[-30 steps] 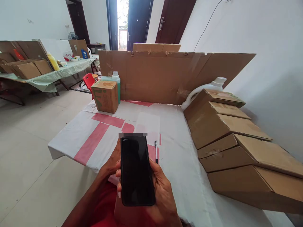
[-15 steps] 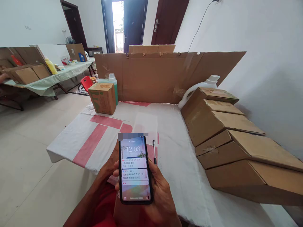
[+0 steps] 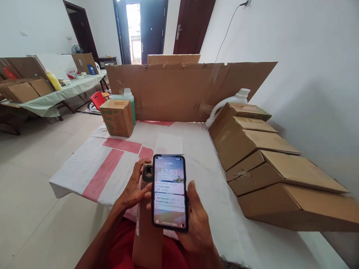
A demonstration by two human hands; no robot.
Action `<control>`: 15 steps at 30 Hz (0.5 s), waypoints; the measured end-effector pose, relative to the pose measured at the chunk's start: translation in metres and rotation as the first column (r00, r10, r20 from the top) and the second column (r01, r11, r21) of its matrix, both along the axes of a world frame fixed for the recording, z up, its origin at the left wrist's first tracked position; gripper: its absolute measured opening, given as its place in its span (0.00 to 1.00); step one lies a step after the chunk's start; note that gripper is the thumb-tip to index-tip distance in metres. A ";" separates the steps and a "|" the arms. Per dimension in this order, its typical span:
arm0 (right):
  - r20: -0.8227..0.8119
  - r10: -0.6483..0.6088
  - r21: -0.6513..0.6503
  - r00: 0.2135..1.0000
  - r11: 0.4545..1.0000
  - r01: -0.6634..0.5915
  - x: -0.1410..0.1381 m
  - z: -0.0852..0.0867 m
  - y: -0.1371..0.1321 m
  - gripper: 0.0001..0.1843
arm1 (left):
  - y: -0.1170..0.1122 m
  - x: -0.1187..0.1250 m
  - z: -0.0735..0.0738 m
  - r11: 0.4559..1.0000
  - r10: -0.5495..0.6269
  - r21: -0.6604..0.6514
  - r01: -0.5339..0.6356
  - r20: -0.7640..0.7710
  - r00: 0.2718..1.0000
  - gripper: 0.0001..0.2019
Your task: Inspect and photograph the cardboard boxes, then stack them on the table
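My right hand [image 3: 200, 220] is closed around a black smartphone [image 3: 169, 213], its lit screen facing me and showing 12:03 with notifications. Just left of the phone, my left hand [image 3: 134, 190] grips the upper part of a narrow upright cardboard piece [image 3: 147, 239]. A dark round patch, perhaps a hole or a lens, shows near the top of that piece. Its lower end reaches down over red clothing [image 3: 119, 243]. On the table beyond the phone lies a sheet of white paper [image 3: 168, 142], partly covered from view.
A white cloth with red bands [image 3: 103, 175] covers the table. Stepped cardboard boxes [image 3: 269, 168] line the right side, with a white jug [image 3: 241, 95] behind. A small carton [image 3: 117, 117] and green bottle [image 3: 131, 104] stand left. A cardboard panel [image 3: 174, 93] closes the back.
The phone has moved to the right, uncovering my left hand and the cardboard piece with its dark round patch. The pen seen earlier is now out of sight. My view has turned slightly right.
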State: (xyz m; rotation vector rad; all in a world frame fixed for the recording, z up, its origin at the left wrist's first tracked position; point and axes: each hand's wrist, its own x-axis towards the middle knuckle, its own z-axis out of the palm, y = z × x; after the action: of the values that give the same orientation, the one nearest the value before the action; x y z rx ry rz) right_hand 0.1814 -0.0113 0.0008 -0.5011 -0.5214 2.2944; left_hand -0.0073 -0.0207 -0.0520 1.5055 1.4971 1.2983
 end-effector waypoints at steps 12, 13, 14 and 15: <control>0.751 -0.635 0.581 0.183 0.766 0.275 0.087 -0.144 0.110 0.33 | 0.014 -0.012 -0.007 0.993 -0.035 -0.108 0.053 0.165 0.986 0.39; 0.752 -0.646 0.606 0.136 0.757 0.246 0.092 -0.152 0.113 0.32 | 0.018 -0.013 -0.009 0.991 -0.036 -0.121 0.057 0.169 0.985 0.39; 0.750 -0.656 0.629 0.089 0.748 0.211 0.097 -0.158 0.114 0.31 | 0.022 -0.014 -0.011 0.989 -0.038 -0.133 0.062 0.173 0.984 0.39; 0.746 -0.664 0.649 0.047 0.741 0.171 0.101 -0.162 0.114 0.29 | 0.027 -0.016 -0.015 0.987 -0.040 -0.146 0.066 0.179 0.983 0.39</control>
State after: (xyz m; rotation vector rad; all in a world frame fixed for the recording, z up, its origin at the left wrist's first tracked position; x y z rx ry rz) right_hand 0.2824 0.1027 -0.1613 -1.6912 -1.2037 0.8736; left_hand -0.0233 0.0059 -0.0673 1.2913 1.3997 1.2235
